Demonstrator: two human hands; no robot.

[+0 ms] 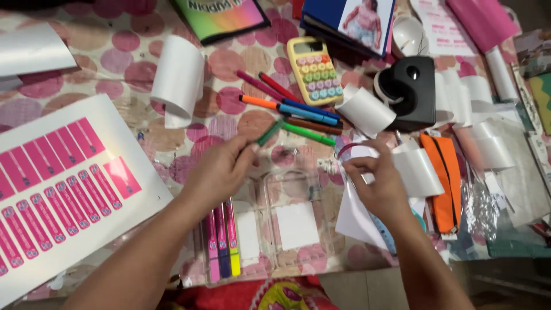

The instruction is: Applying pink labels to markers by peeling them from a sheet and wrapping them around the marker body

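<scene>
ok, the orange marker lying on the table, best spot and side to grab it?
Grip the orange marker mid-barrel, from above, fingers closing across its width. It lies flat and runs left to right, with bare cloth on its near and far sides at the left half. Toward its right end the blue marker crowds it, so stay on the left half.

Free room is scarce. Best open patch: bare tablecloth (pixel 123 69) btwn the curled white roll (pixel 178 80) and the white sheet of pink labels (pixel 63 183), top left. A smaller gap sits btwn that roll and the loose markers (pixel 298 112).

Centre is blocked: clear plastic case (pixel 281 224) lies right under both hands, w/ three markers (pixel 221 238) in its left slot. Left hand (pixel 221 169) holds a green marker (pixel 268 133) just beside the loose ones. Right hand (pixel 379 183) is hemmed in by white paper strips (pixel 416 169), orange pouch (pixel 445 178) and black tape dispenser (pixel 407 89). Calculator (pixel 314 70) closes the way up top.
</scene>
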